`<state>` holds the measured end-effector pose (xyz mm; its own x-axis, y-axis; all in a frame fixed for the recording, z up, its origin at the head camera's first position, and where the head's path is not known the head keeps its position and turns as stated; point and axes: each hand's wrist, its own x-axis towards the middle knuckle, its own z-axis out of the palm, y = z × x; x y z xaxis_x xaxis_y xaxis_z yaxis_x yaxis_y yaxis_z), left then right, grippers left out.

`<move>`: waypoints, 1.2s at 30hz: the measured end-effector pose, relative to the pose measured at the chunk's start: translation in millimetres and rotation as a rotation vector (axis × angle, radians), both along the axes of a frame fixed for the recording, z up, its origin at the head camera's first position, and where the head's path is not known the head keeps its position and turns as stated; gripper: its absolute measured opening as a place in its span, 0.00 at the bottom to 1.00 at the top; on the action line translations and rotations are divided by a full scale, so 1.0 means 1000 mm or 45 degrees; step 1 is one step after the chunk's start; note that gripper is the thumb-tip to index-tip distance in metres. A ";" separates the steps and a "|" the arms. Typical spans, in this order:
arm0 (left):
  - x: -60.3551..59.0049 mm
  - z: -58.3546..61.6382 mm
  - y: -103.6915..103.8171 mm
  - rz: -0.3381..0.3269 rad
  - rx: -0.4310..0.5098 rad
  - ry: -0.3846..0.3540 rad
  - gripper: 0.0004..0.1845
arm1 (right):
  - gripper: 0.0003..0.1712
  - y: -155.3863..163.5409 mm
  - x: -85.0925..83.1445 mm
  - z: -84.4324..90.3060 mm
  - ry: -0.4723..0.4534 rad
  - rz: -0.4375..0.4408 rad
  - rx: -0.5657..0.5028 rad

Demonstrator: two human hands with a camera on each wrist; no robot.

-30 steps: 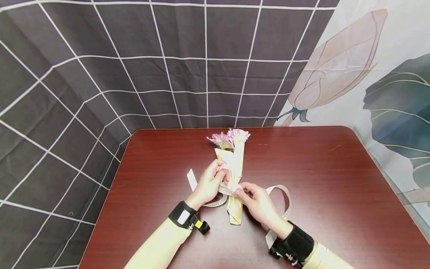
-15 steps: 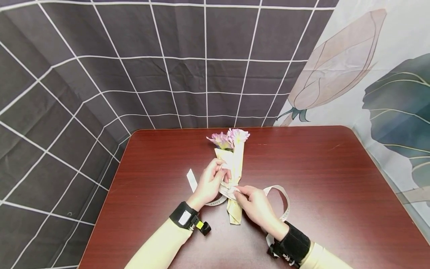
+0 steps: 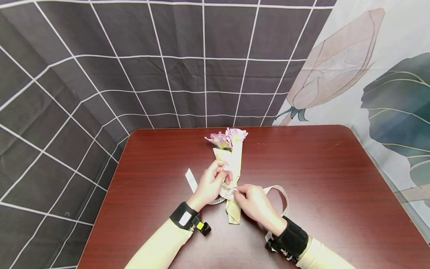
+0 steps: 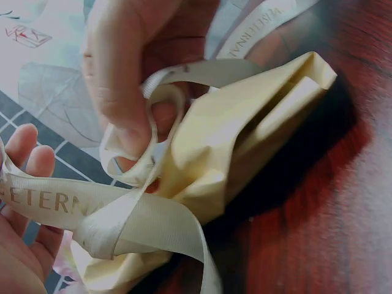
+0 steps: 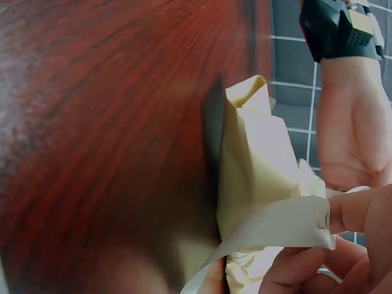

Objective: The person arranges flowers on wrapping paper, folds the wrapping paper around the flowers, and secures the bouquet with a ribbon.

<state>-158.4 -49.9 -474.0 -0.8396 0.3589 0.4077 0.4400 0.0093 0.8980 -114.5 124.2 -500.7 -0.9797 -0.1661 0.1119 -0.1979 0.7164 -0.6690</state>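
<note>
A bouquet of pink-purple flowers (image 3: 219, 139) lies on the table in the head view, its stems wrapped in pale yellow paper (image 3: 234, 213). White ribbon (image 4: 49, 199) with gold lettering goes around the middle of the wrapping. My left hand (image 3: 211, 183) pinches one part of the ribbon over the wrapping. Just below and to the right, my right hand (image 3: 256, 205) pinches a ribbon loop between thumb and fingers against the paper. In the left wrist view the curled loop shows at the right hand's fingers (image 4: 125, 116). My fingers partly hide where the ribbon crosses.
The dark red wooden table (image 3: 319, 168) carries everything. One ribbon tail (image 3: 190, 178) sticks out left of my left hand; another ribbon length (image 3: 284, 198) curves behind my right hand toward its wrist. A dark grid-patterned cloth (image 3: 184, 74) stands behind the table.
My right hand has shifted slightly left and toward me with the ribbon, and the ribbon curve on the right has followed a little. My left hand stays nearly in place.
</note>
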 end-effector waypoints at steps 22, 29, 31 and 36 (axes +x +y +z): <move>0.002 -0.006 -0.007 0.045 -0.128 -0.006 0.04 | 0.07 0.005 0.000 -0.004 0.155 -0.019 -0.062; 0.002 -0.004 -0.006 0.017 -0.091 -0.003 0.03 | 0.07 0.001 -0.004 0.000 0.254 0.097 0.180; -0.002 -0.012 -0.006 0.008 -0.078 0.000 0.03 | 0.08 -0.002 -0.004 0.001 0.285 0.111 0.259; -0.011 -0.032 -0.005 0.011 -0.068 0.012 0.03 | 0.08 -0.008 -0.006 -0.001 0.344 0.091 0.372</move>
